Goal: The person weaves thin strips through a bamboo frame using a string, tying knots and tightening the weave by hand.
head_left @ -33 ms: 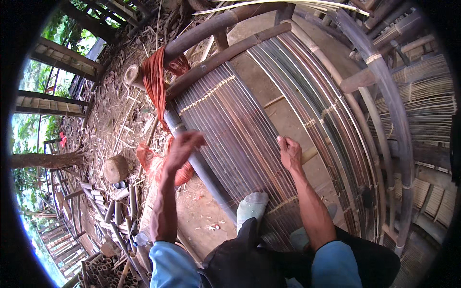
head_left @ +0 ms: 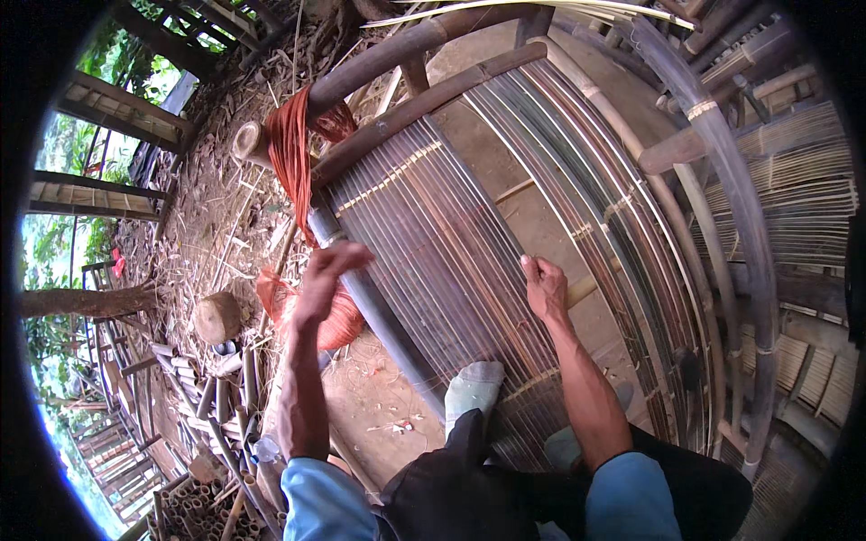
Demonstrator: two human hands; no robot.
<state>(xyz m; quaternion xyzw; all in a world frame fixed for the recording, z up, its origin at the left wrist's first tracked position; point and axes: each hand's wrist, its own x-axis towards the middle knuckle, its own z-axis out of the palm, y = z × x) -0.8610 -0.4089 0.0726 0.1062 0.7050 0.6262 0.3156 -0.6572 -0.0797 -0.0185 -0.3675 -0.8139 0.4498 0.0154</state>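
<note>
Nothing is moving since the earlier frame. The left hand [head_left: 323, 275] is hovering, fingers released, over the grey pipe [head_left: 379, 316]; the right hand [head_left: 544, 287] is pinching a thin strip on the bamboo mat [head_left: 451, 261]. If it is pulling sideways, the strip may be slipping out.

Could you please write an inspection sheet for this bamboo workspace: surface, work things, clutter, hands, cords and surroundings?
Surface: bare earth ground strewn with dry straw and scraps.
Work things: mat of thin bamboo slats stretched on a pole frame; dark pipe along its left edge.
Clutter: cut bamboo tubes piled at lower left; a round stump.
Hands: left hand raised, open, above the pipe; right hand resting on the slats, fingers curled. A socked foot presses the mat.
Cords: bundle of orange string draped over the top pole.
Surroundings: bamboo fence, green trees beyond; curved bamboo frames at right.
</note>
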